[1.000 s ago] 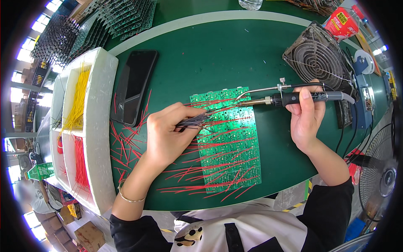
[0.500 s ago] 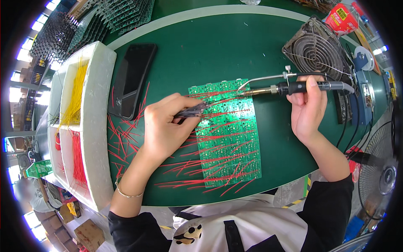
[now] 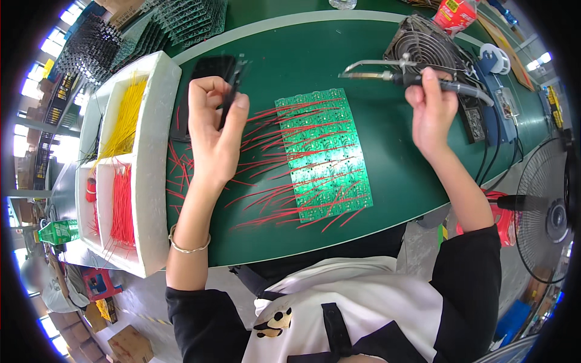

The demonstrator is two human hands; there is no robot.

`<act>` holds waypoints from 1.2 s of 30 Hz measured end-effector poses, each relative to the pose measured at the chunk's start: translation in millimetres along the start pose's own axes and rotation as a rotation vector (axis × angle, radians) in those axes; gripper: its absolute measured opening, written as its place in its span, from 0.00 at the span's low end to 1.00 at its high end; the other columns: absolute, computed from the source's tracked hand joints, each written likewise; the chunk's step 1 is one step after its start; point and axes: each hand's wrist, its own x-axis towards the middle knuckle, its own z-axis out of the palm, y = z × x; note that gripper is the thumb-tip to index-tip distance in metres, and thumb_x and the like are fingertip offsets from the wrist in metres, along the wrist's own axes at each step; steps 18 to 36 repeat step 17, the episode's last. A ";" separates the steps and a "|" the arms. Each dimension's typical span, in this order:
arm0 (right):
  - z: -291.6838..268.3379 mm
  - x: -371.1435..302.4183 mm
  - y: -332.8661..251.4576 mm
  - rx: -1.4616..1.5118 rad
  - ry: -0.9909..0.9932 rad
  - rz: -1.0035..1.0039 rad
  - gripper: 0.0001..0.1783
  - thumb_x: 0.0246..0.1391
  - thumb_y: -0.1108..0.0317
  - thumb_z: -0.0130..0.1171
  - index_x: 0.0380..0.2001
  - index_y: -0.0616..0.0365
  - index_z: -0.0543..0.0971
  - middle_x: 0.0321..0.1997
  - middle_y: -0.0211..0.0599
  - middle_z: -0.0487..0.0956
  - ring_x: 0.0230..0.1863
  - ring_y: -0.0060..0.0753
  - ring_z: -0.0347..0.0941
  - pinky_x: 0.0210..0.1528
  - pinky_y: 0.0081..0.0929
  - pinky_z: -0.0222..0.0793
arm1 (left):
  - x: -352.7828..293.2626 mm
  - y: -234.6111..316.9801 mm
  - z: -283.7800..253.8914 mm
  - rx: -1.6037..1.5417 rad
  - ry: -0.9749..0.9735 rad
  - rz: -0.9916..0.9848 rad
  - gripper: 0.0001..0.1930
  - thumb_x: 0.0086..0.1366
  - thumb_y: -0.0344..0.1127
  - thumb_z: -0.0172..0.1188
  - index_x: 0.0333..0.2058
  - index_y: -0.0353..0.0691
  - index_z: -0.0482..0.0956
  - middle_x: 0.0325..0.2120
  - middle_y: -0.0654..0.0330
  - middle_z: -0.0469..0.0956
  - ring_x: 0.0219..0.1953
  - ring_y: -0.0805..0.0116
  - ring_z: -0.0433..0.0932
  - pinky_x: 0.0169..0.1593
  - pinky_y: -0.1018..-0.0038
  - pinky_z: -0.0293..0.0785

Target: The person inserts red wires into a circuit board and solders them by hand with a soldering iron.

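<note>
My left hand (image 3: 213,130) is closed around dark tweezers (image 3: 232,91), blurred by motion, and is raised beside the black phone (image 3: 209,68). My right hand (image 3: 433,112) grips a soldering iron (image 3: 413,80) with a thin metal solder-feed tube (image 3: 369,62) clamped above it. Its tip points left, beyond the board's upper right corner and apart from it. Between my hands lies a green circuit board panel (image 3: 330,142) with rows of small boards. Thin red wires (image 3: 266,164) lie across it in rows, many sticking out past its left edge.
A white foam box (image 3: 154,181) at left holds yellow wires (image 3: 126,118) and red wires (image 3: 123,206). Loose red wires lie beside it. A fume fan (image 3: 417,45), a solder spool (image 3: 495,58) and a red container (image 3: 454,15) stand far right. A floor fan (image 3: 544,212) is at right.
My left hand has lifted off the board with the tweezers and moved up and left toward the phone. The soldering iron has moved away from the wires. The view has shifted slightly.
</note>
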 end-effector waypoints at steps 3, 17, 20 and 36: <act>1.9 14.3 -46.2 0.016 -0.134 0.051 0.10 0.55 0.67 0.51 0.35 0.65 0.72 0.19 0.26 0.64 0.19 0.14 0.54 0.21 0.14 0.50 | -5.7 5.6 -1.6 -0.045 -0.032 0.022 0.06 0.60 0.26 0.50 0.35 0.38 0.62 0.24 0.67 0.63 0.22 0.86 0.58 0.23 0.87 0.55; -12.6 32.7 -32.1 -0.115 -0.293 0.007 0.23 0.58 0.51 0.45 0.37 0.64 0.71 0.16 0.22 0.59 0.19 0.15 0.54 0.21 0.17 0.50 | -16.1 16.8 10.9 -0.236 -0.229 -0.185 0.09 0.61 0.32 0.52 0.37 0.38 0.63 0.28 0.67 0.66 0.26 0.86 0.61 0.30 0.87 0.59; -12.6 32.7 -32.1 -0.115 -0.293 0.007 0.23 0.58 0.51 0.45 0.37 0.64 0.71 0.16 0.22 0.59 0.19 0.15 0.54 0.21 0.17 0.50 | -16.1 16.8 10.9 -0.236 -0.229 -0.185 0.09 0.61 0.32 0.52 0.37 0.38 0.63 0.28 0.67 0.66 0.26 0.86 0.61 0.30 0.87 0.59; -12.6 32.7 -32.1 -0.115 -0.293 0.007 0.23 0.58 0.51 0.45 0.37 0.64 0.71 0.16 0.22 0.59 0.19 0.15 0.54 0.21 0.17 0.50 | -16.1 16.8 10.9 -0.236 -0.229 -0.185 0.09 0.61 0.32 0.52 0.37 0.38 0.63 0.28 0.67 0.66 0.26 0.86 0.61 0.30 0.87 0.59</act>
